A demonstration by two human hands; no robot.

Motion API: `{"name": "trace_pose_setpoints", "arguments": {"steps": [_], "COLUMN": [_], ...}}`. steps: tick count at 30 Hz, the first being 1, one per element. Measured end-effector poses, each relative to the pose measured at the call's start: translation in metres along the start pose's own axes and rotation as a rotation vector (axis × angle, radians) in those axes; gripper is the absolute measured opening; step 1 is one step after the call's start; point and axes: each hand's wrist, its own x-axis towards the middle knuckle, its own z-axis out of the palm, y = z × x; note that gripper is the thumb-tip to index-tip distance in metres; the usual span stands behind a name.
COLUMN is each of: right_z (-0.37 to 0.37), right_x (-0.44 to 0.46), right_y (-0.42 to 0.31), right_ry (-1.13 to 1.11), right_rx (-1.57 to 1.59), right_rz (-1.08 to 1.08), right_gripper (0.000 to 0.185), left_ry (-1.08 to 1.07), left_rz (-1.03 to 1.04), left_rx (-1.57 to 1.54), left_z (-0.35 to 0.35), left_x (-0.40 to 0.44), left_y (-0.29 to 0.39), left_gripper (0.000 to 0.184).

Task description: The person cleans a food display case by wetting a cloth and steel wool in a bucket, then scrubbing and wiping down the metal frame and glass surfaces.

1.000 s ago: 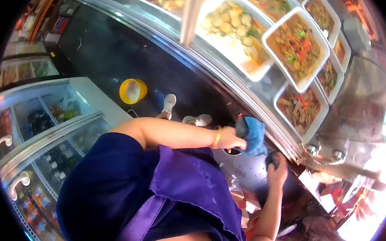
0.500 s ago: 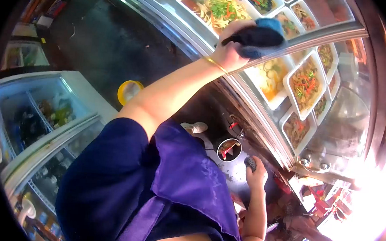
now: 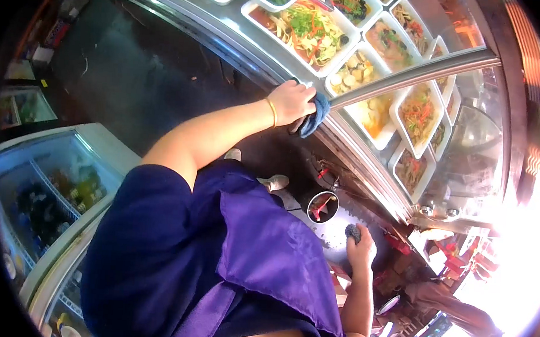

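Note:
My left hand [image 3: 291, 104], with a yellow band at its wrist, grips a blue and dark cloth [image 3: 316, 116] against the metal front edge of a glass display case [image 3: 369, 165]. Lower right, my right hand [image 3: 362, 249] is closed around a dark grey scourer [image 3: 353, 233], away from the case. Behind the glass lie white trays of food, one with shredded vegetables and greens [image 3: 306, 28] and another with orange-red strips [image 3: 418, 116].
A round metal container [image 3: 323, 207] with a red item inside stands between my hands, below the case. Glass-topped fridges [image 3: 52, 186] line the left side. My shoes [image 3: 275, 182] are on the dark floor. A person's arm [image 3: 453, 309] shows at the lower right.
From beside my right hand, my left hand went up over the glass with the cloth, then came down to the case's front edge. My right hand moved slightly left, keeping the scourer.

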Motion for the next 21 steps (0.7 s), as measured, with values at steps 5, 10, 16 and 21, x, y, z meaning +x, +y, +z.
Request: {"name": "trace_pose_setpoints", "arguments": {"steps": [5, 10, 16, 21], "right_z": [-0.002, 0.016, 0.041, 0.023], "right_x": [-0.017, -0.063, -0.094, -0.064], "right_y": [-0.015, 0.014, 0.042, 0.022], "right_ry": [0.108, 0.178, 0.168, 0.18], "right_rx": [0.014, 0.139, 0.192, 0.254], "right_rz": [0.007, 0.151, 0.268, 0.178], "right_gripper": [0.042, 0.041, 0.04, 0.04], "left_ry": [-0.401, -0.246, 0.742, 0.604], "left_rz": [-0.076, -0.407, -0.584, -0.598], "left_rx": [0.074, 0.024, 0.01, -0.453], "left_z": [-0.041, -0.06, -0.048, -0.021], "left_x": [0.02, -0.023, -0.034, 0.039], "left_y": [-0.009, -0.064, -0.092, 0.013], "left_gripper": [0.011, 0.021, 0.025, 0.049]}}
